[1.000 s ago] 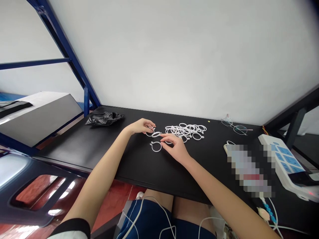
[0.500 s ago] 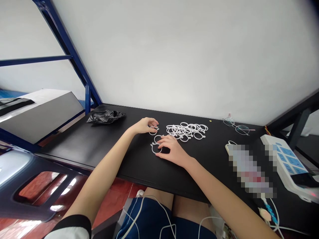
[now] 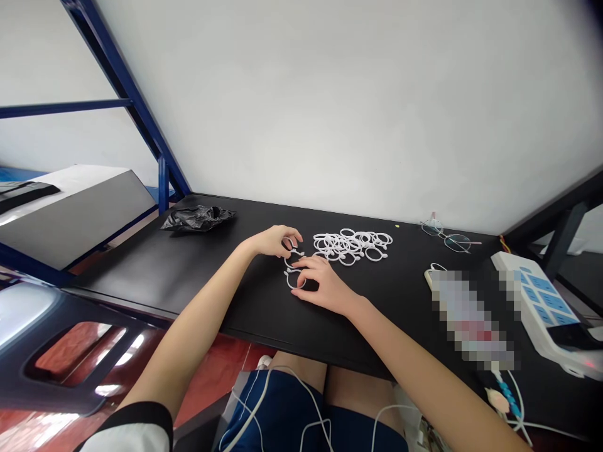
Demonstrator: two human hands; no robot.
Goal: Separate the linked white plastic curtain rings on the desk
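My left hand (image 3: 279, 241) is closed on a thin white curtain ring (image 3: 288, 239) with small knobs, just above the black table. My right hand (image 3: 319, 281) has its thumb and fingers curled round the edge of a second white ring (image 3: 289, 283), which lies near the front. A third ring (image 3: 289, 262) is partly hidden between the two hands. Just behind and to the right of my right hand lies a loose heap of white rings (image 3: 346, 243), several of them overlapping.
A crumpled black plastic bag (image 3: 195, 219) lies at the back left. Eyeglasses (image 3: 456, 243) rest near the wall. On the right are a blurred-out phone (image 3: 471, 320) and a white power strip (image 3: 541, 307) with cables. A blue metal frame (image 3: 141, 119) stands at the left.
My left hand has shifted slightly right and toward me, its ring now raised beside the third ring. My right hand has stayed almost in place on its ring.
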